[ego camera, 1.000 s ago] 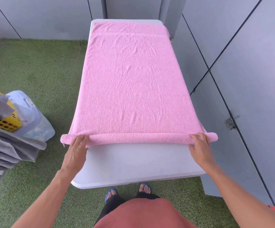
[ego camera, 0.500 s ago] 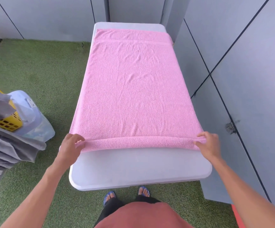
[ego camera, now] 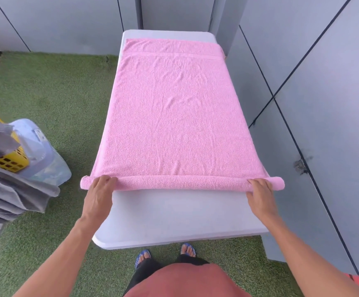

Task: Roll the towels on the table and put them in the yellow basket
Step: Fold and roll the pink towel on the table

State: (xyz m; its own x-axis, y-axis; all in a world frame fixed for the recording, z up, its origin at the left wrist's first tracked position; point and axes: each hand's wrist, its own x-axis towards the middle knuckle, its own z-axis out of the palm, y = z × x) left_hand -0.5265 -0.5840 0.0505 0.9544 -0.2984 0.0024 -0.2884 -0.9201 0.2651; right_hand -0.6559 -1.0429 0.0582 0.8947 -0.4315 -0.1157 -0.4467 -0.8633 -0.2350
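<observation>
A pink towel (ego camera: 174,116) lies spread lengthwise on the white table (ego camera: 174,213). Its near end is wound into a thin roll (ego camera: 180,182) that runs across the table and sticks out past both sides. My left hand (ego camera: 99,195) grips the roll near its left end, fingers curled over the top. My right hand (ego camera: 259,196) grips it near the right end in the same way. The yellow basket (ego camera: 10,162) stands on the grass at the far left, partly hidden under grey towels.
Several folded grey towels (ego camera: 9,196) hang over the basket's side, and a pale blue plastic container (ego camera: 42,155) leans next to it. Grey wall panels (ego camera: 315,125) run close along the table's right side. Green artificial grass (ego camera: 52,93) covers the floor. My feet in blue sandals stand by the near edge.
The roll has been turned over once more, growing thicker and moving a little farther up the table. Both hands shifted their grip from the towel's folded edge onto the roll.
</observation>
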